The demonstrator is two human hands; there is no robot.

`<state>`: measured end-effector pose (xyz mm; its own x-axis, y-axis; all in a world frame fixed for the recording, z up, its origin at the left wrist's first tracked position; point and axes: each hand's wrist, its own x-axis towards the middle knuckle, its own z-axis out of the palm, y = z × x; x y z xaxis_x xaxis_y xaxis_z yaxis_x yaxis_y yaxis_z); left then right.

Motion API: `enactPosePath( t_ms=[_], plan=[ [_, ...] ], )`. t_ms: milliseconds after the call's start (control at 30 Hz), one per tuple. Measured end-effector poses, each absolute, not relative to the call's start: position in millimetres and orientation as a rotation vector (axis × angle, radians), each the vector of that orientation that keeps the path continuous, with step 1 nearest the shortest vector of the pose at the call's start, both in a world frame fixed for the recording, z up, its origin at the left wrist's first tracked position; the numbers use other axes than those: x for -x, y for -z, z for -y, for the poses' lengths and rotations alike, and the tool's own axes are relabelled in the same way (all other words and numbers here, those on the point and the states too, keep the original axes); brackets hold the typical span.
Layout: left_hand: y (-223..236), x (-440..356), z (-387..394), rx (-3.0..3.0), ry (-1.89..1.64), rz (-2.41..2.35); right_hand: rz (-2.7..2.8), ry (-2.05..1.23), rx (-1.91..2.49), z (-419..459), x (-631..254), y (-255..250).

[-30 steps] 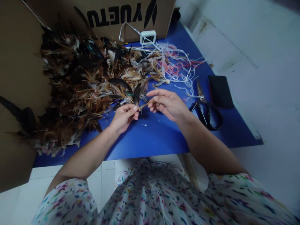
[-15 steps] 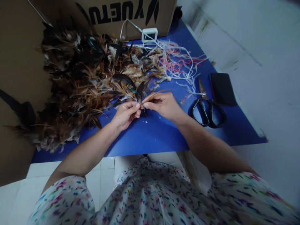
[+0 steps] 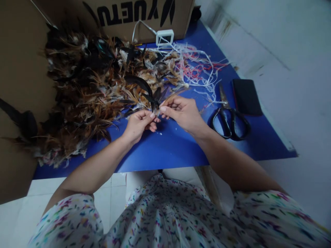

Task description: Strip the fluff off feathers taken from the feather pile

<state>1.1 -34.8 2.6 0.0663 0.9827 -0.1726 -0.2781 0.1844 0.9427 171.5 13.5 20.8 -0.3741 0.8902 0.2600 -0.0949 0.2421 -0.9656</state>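
Note:
Dark feathers (image 3: pixel 155 100) stand upright between my hands, their lower ends pinched at the fingertips. My left hand (image 3: pixel 142 124) is closed, thumb against the fingers, on the base of these feathers. Close beside it, my right hand (image 3: pixel 182 113) pinches at the same feathers with thumb and forefinger; long brown feathers (image 3: pixel 178 93) stick out behind its fingers. Exactly which quills each fingertip holds is too small to make out. Just beyond my hands spreads a large heap of brown and black feathers (image 3: pixel 90 89).
Black-handled scissors (image 3: pixel 230 124) lie right of my right hand, with a dark flat case (image 3: pixel 247 96) beyond. White and red strings (image 3: pixel 196 69) tangle behind. A small white device (image 3: pixel 164 38) stands before a cardboard box (image 3: pixel 144 29). The blue table (image 3: pixel 165 155) ends near my lap.
My right hand has turned and lifted slightly, and its fingertips sit a little higher on the feathers. The dark feathers have shifted and now stand more upright. My left hand has barely moved.

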Motion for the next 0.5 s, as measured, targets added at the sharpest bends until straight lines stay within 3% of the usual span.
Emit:
enactPosePath(
  t_ms=[500],
  plan=[
    [1.4,-3.8,35.4,-1.021,-1.188,-1.099,1.559,-1.213,0.768,-14.4,-171.0,-16.3]
  ],
)
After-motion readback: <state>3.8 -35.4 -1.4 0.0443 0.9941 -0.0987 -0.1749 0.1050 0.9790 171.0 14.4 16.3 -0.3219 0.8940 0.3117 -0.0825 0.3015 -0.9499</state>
